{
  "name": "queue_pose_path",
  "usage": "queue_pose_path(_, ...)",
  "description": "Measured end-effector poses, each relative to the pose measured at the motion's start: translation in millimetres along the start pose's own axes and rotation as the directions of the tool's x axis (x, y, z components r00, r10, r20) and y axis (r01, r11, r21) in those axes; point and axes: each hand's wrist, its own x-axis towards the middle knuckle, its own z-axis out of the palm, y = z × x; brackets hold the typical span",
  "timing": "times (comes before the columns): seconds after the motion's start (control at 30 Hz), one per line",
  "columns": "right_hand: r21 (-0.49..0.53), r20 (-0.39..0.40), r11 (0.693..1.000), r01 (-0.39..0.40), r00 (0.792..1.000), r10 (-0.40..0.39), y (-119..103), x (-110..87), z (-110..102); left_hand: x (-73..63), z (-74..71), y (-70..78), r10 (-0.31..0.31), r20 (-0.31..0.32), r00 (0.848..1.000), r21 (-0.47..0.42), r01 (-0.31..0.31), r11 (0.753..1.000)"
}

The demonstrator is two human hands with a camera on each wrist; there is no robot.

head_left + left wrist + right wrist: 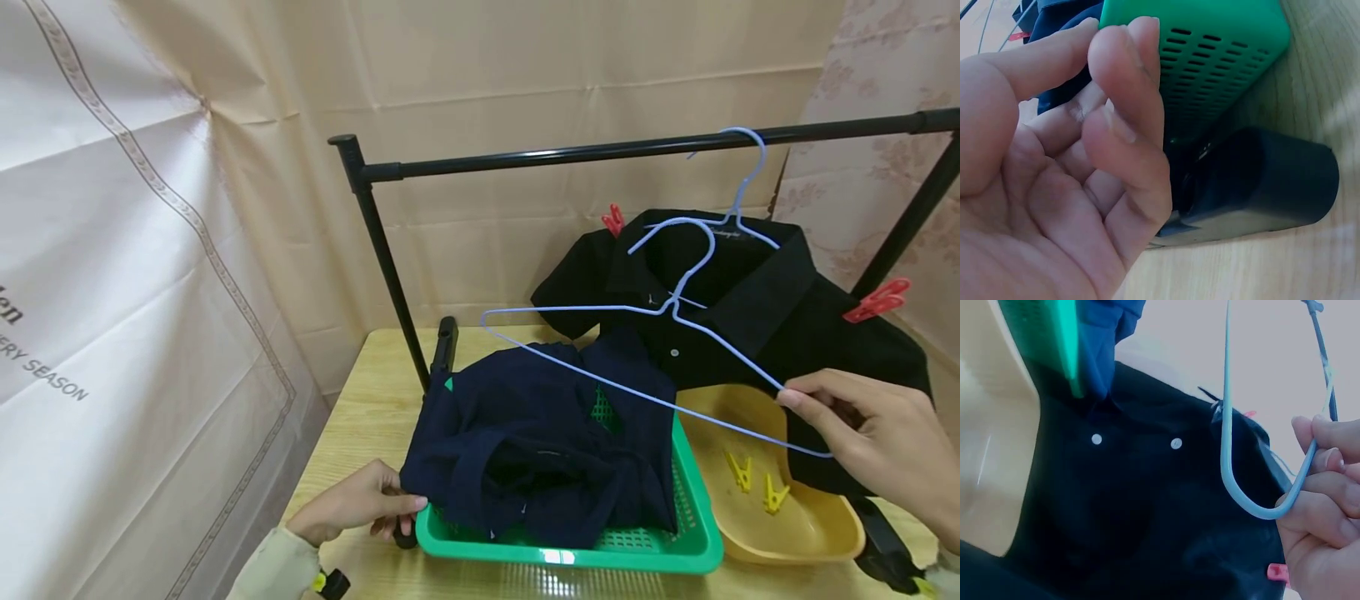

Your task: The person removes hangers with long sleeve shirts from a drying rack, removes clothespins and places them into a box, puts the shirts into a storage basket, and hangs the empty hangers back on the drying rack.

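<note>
The right hand is pinching a thin light-blue triangular wire hanger over a crumpled navy cloth shirt, which is hiding most of the green perforated plastic basket whose corner the left hand is gripping.

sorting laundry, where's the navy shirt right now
In the head view, the navy shirt lies heaped in the green basket at lower centre, just left of the yellow basin.

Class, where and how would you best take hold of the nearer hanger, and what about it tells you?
The nearer hanger is probably best pinched at its neck, coming from the right of the head view: both shoulders branch from there, and the hook opens left. The right grip pinches it near one end.
</note>
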Motion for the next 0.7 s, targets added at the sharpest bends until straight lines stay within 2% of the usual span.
queue_pose_path(0.13, -0.003, 0.008, 1.000, -0.007, 1.000, 0.007, -5, 4.9, 0, 0.5, 1.7, -2.7, -0.006, 0.016, 1.000, -0.013, 0.007, 1.000)
queue_pose_path(0.5, -0.006, -0.008, 0.999, 0.041, 0.999, -0.042, -22, 26.1, 0, -0.1, 3.9, -1.8, -0.011, 0.014, 1.000, -0.033, 0.012, 0.999)
queue_pose_path(0.7, 0.010, -0.023, 0.998, 0.067, 0.998, -0.066, -28, 43.7, 0, 0.2, 4.6, -0.6, -0.001, 0.015, 1.000, -0.035, 0.002, 0.999)
